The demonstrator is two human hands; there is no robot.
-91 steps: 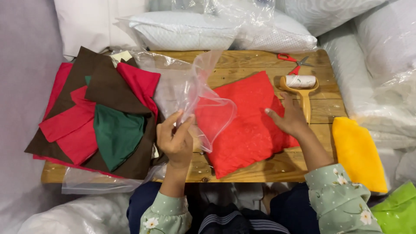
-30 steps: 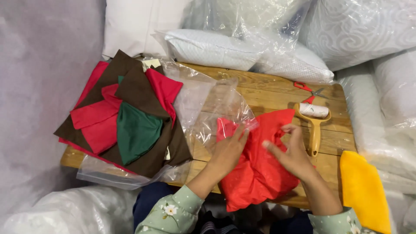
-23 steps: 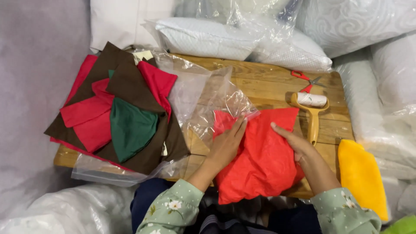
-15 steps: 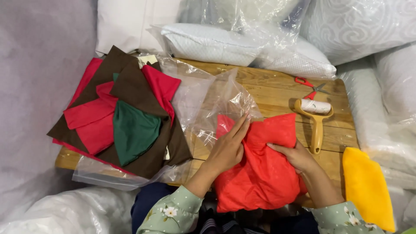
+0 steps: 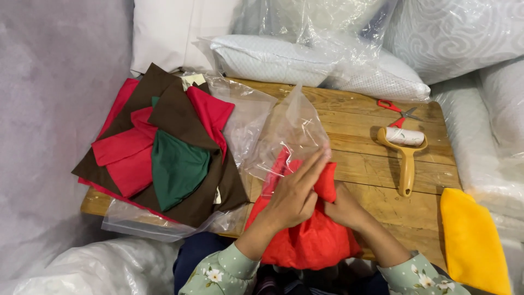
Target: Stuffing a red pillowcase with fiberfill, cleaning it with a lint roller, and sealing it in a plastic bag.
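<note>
Left hand (image 5: pixel 295 194) lies flat with fingers straight on the red cushion (image 5: pixel 311 240), at a clear plastic bag (image 5: pixel 289 134); right hand (image 5: pixel 344 207) grips the cushion's fabric.

Bare table (image 5: pixel 360 164) lies open between the clear bag (image 5: pixel 289 131) and the lint roller (image 5: pixel 405 155), and along the near right edge up to the yellow cushion (image 5: pixel 472 243). The cloth stack (image 5: pixel 164 153) fills the left end. Bagged pillows (image 5: pixel 305 60) wall off the far edge; scissors (image 5: pixel 398 112) lie just beyond the roller.
</note>
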